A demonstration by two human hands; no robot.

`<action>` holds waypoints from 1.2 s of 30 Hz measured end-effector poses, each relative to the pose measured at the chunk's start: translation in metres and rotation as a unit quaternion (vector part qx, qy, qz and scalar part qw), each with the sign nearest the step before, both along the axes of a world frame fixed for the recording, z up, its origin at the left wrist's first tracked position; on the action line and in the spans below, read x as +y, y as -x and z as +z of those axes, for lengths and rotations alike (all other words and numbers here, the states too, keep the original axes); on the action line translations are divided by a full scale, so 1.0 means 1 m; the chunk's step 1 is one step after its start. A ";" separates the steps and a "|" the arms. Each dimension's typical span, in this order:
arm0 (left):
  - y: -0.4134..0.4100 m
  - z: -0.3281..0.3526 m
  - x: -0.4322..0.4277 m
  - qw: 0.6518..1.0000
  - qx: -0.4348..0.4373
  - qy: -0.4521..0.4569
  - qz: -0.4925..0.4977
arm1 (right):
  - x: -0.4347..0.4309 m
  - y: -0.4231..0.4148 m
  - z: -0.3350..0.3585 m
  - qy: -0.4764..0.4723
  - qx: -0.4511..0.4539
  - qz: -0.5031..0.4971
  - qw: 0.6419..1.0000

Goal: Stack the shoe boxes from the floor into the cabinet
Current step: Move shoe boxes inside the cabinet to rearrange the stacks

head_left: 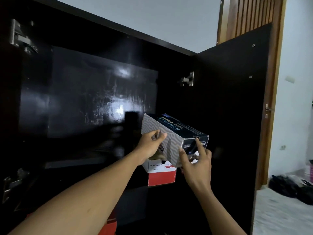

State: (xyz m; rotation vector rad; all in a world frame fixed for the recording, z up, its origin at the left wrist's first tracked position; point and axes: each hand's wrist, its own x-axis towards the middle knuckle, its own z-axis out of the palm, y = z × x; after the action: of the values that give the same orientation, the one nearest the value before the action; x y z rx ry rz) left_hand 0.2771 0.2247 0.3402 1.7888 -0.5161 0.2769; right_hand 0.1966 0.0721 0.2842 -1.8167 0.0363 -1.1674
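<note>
Single view, camera on my head, wide-angle; straight edges bow near the frame borders. It faces into the open cabinet [88, 92] at close range, with the dark interior filling 8 to 2 o'clock. It is aimed forward rather than down: cabinet top edge and white wall [152, 19] sit at 12 o'clock. My forearms enter from 6 and 7 o'clock. Left hand [149, 145] and right hand [197, 165] hold the shoe box [171, 133] just below centre. Open cabinet door [237, 116] at 3 o'clock, room beyond it.
</note>
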 end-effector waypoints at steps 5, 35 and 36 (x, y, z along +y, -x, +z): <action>-0.021 -0.008 -0.004 0.999 -0.021 -0.037 0.028 | 0.001 -0.026 -0.010 0.061 -0.030 0.056 0.996; -0.167 -0.016 -0.040 0.967 -0.083 -0.048 0.236 | -0.026 -0.199 -0.005 0.276 0.221 0.060 0.934; -0.164 -0.014 -0.040 0.966 -0.078 -0.065 0.237 | -0.027 -0.196 -0.002 0.274 0.231 0.075 0.930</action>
State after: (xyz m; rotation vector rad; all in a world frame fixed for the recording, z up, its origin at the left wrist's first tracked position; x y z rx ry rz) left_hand 0.4409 0.1845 0.3264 2.0146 -0.2094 0.7338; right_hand 0.3930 0.0451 0.2823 -2.5114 -0.1704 -0.6491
